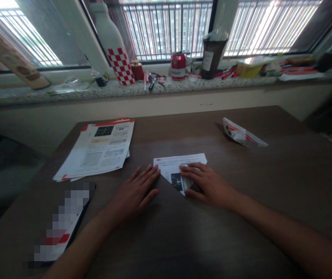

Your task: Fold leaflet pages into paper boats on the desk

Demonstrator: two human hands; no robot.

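A folded sheet of printed paper lies on the brown table, its lower part narrowing to a point. My left hand is flat and open, its fingertips touching the paper's left edge. My right hand rests over the paper's right side, fingers stretched out and slightly bent; part of the sheet is hidden under it. Neither hand grips anything. Toward the table's far right sits a folded paper plane with red and white print.
A stack of printed sheets lies at the back left. Nearer, a partly blurred flat item lies beside my left forearm. The windowsill holds a checkered bottle, a red can, a dark cup and small clutter.
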